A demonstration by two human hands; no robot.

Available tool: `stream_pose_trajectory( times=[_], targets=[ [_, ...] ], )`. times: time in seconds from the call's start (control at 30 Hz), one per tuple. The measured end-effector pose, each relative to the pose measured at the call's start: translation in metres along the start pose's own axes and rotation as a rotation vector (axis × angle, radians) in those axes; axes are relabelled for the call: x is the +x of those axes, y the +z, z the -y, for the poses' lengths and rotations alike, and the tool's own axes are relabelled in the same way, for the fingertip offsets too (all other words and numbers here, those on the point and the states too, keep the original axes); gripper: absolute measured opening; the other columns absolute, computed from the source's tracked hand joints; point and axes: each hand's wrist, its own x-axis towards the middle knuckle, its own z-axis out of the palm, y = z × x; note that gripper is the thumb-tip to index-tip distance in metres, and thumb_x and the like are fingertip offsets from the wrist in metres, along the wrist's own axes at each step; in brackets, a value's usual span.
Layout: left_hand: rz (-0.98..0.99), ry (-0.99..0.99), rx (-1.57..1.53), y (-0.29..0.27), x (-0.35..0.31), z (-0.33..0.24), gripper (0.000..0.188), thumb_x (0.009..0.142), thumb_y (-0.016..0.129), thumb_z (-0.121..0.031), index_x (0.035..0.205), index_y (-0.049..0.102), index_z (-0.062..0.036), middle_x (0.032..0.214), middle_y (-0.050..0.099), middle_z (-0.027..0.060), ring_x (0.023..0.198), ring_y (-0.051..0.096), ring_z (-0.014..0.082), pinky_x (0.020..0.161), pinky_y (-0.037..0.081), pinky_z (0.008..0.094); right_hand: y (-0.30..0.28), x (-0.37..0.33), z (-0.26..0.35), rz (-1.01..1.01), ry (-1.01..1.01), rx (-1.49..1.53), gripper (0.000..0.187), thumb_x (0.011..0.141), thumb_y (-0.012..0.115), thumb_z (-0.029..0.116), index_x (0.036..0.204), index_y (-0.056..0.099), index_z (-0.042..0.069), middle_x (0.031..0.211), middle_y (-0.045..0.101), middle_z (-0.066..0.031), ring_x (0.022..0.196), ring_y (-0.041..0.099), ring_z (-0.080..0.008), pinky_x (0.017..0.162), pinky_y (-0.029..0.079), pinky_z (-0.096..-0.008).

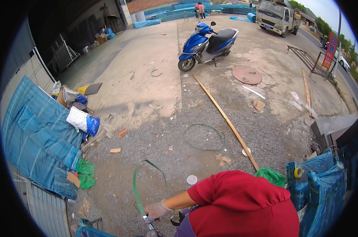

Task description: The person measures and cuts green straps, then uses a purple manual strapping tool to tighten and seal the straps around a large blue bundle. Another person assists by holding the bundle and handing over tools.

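A person in a red short-sleeved shirt (pixel 242 205) bends low at the lower edge, one pale-gloved hand (pixel 157 209) clenched around a small metal tool (pixel 149 221). A thin green plastic strap (pixel 136 189) arcs up from that hand over the grey gravel ground (pixel 179 154). Whose hand it is, I cannot tell.
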Motion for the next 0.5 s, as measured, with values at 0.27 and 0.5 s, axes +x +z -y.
stream_pose_trajectory(
  times=[0.27,0.5],
  targets=[
    [0.018,0.032,0.163,-0.01,-0.008,-0.008,0.022,0.095,0.045,-0.029,0.084,0.055,-0.0121,0.057,0.043,-0.0033,0.046,0.037,0.0076,0.042,0.029,0.0241,-0.001,-0.001,0.01,0.056,-0.034,-0.077,0.019,0.08,0.065,0.028,0.082,0.061,0.009,0.066,0.056,0.0032,0.061,0.048,-0.0097,0.054,0.04,-0.03],
    [-0.036,0.217,0.437,-0.028,0.012,0.018,0.024,0.094,0.046,-0.032,0.084,0.056,-0.0122,0.056,0.044,-0.0025,0.046,0.037,0.0081,0.042,0.028,0.025,-0.001,-0.01,0.018,0.083,-0.032,0.037,0.018,0.081,0.064,0.026,0.085,0.061,0.009,0.067,0.057,0.0012,0.061,0.052,-0.0093,0.052,0.045,-0.0285]
  ],
)
